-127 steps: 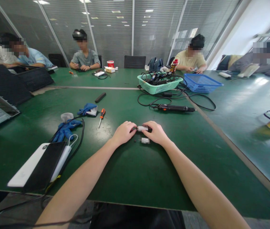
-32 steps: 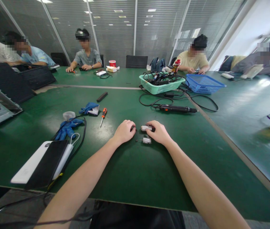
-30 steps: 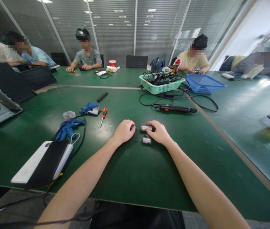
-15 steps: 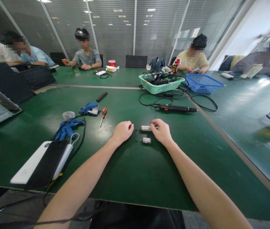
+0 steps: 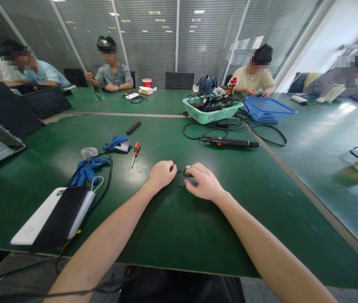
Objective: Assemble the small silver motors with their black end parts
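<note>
My left hand (image 5: pixel 163 173) rests on the green table (image 5: pixel 172 227) in a loose fist, thumb and forefinger pinched together; what they hold is hidden. My right hand (image 5: pixel 203 182) lies just right of it, fingers bent over two small silver cylinders. Only the end of one cylinder (image 5: pixel 187 168) shows at my forefinger tip; the other is covered. A tiny dark piece (image 5: pixel 179 171) lies between my hands and another (image 5: pixel 180 185) just below it.
An orange-handled screwdriver (image 5: pixel 134 152), blue gloves (image 5: pixel 87 168) and a phone on a white power bank (image 5: pixel 49 216) lie to the left. A corded electric screwdriver (image 5: pixel 232 143), a green basket (image 5: pixel 210 111) and a blue basket (image 5: pixel 269 109) are beyond. Several people sit at the far side.
My right hand has slid left and toward me, from pinching the upper cylinder's end to covering both cylinders. My left hand has barely moved.
</note>
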`<state>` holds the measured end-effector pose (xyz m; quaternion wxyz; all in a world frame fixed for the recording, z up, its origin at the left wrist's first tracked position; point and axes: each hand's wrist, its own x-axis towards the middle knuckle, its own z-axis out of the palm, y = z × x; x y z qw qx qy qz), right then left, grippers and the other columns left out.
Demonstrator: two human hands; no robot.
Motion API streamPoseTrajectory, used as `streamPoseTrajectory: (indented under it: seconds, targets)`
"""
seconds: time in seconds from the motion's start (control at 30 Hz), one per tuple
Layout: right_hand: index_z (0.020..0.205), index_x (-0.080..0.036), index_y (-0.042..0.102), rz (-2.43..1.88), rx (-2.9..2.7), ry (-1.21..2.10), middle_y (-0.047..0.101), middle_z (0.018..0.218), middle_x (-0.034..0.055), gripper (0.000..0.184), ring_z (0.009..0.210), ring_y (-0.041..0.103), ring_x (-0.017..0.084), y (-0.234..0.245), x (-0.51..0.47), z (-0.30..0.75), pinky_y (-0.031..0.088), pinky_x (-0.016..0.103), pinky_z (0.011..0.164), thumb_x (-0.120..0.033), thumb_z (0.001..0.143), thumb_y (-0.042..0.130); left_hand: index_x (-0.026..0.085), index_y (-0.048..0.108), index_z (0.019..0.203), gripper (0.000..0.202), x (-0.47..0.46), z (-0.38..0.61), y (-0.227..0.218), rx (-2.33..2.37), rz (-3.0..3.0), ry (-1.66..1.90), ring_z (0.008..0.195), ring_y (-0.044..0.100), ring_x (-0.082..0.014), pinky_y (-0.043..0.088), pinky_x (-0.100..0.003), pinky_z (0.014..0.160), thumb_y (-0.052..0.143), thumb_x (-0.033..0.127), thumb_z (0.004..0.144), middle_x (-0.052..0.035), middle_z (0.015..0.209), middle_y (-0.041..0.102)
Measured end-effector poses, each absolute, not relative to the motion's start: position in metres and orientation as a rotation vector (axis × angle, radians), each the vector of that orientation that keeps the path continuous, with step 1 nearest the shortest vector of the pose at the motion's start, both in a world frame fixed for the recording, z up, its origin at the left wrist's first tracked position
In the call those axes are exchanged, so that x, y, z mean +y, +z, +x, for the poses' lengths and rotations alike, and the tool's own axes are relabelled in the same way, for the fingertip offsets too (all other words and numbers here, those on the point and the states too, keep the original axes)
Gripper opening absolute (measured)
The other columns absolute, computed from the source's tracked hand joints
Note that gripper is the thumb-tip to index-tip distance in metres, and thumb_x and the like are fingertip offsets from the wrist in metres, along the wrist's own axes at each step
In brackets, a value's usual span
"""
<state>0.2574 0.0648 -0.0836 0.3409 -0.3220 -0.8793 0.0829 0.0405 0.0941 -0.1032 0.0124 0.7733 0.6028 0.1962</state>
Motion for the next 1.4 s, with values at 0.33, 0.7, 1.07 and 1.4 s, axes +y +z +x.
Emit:
streamPoseTrajectory:
  seconds: [0.33, 0.7, 1.07, 1.4]
  targets:
    - [0.107, -0.021, 0.066, -0.840, -2.549, 0.217, 0.065, 0.103, 0.0092, 0.019, 0.100, 0.060, 0.026, -0.090, 0.059, 0.241, 0.051, 0.042, 0.091, -0.028, 0.090, 0.063, 0.020, 0.067, 0.079, 0.031, 0.095, 0.040, -0.103, 1.874, 2.416, 0.603, 0.079, 0.063, -0.0209, 0.043, -0.032, 0.070, 0.048, 0.034, 0.099, -0.0075, 0.085, 0.071]
    - [0.097, -0.020, 0.069, -0.880, -2.577, 0.213, 0.063, 0.096, 0.0082, 0.013, 0.093, 0.059, 0.023, -0.087, 0.060, 0.243, 0.049, 0.038, 0.084, -0.026, 0.096, 0.058, 0.020, 0.068, 0.079, 0.032, 0.094, 0.040, -0.102, 1.868, 2.463, 0.565, 0.079, 0.063, -0.0217, 0.043, -0.033, 0.069, 0.048, 0.034, 0.099, -0.0078, 0.083, 0.071]
    - [0.096, -0.021, 0.067, -0.882, -2.534, 0.232, 0.064, 0.095, 0.0070, 0.010, 0.092, 0.060, 0.022, -0.092, 0.060, 0.244, 0.049, 0.035, 0.083, -0.023, 0.093, 0.057, 0.020, 0.068, 0.079, 0.032, 0.094, 0.040, -0.102, 1.866, 2.451, 0.556, 0.079, 0.063, -0.0221, 0.044, -0.033, 0.071, 0.048, 0.035, 0.099, -0.0079, 0.083, 0.070]
    - [0.093, -0.021, 0.064, -0.928, -2.509, 0.202, 0.063, 0.097, 0.0076, 0.008, 0.096, 0.062, 0.023, -0.093, 0.062, 0.256, 0.051, 0.035, 0.084, -0.021, 0.091, 0.056, 0.020, 0.069, 0.080, 0.032, 0.092, 0.040, -0.100, 1.848, 2.448, 0.561, 0.080, 0.063, -0.0227, 0.044, -0.034, 0.072, 0.048, 0.034, 0.099, -0.0084, 0.082, 0.069]
